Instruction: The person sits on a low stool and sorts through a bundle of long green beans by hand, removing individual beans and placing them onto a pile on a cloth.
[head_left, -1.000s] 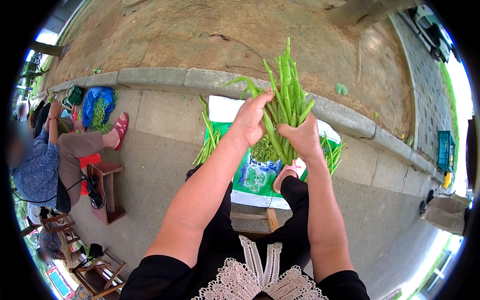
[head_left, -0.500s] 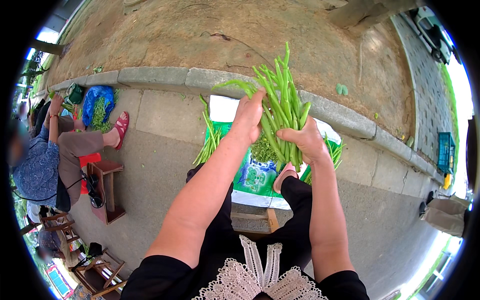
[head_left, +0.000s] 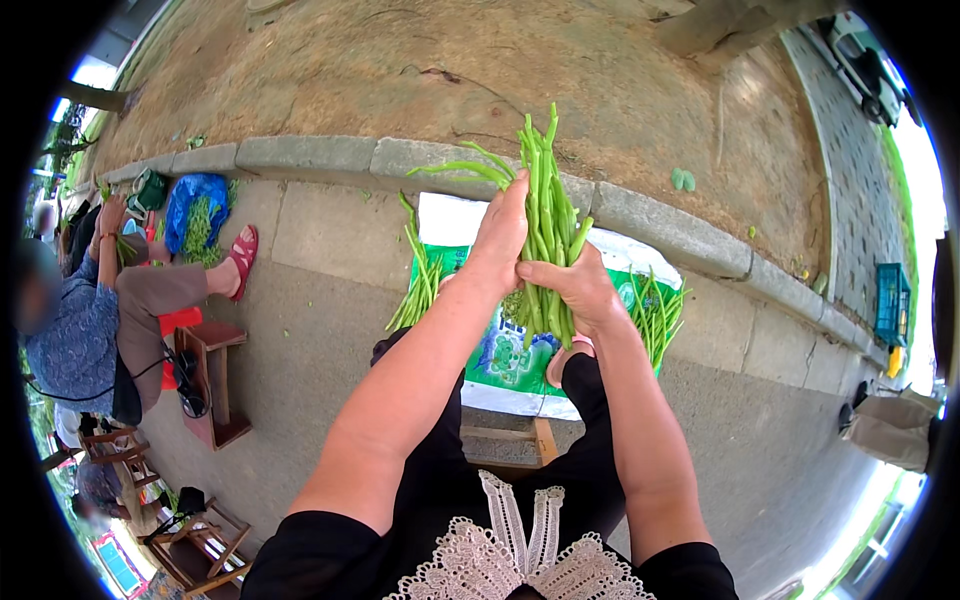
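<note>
Over the green-and-white sack [head_left: 486,376], up comes the view of a bundle of green stalks [head_left: 545,225], tips pointing toward the kerb [head_left: 680,225]! The right hand [head_left: 578,290] clamps its lower part, thumb across the front, while the left hand [head_left: 502,238] presses along its left side, fingers hidden, so whether they close round anything I can't tell. Loose stalks [head_left: 655,318] lie at the sack's right edge.

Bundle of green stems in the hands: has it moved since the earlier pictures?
Yes, the stem bundle has shifted left and lower in view, judged against the stone kerb.
</note>
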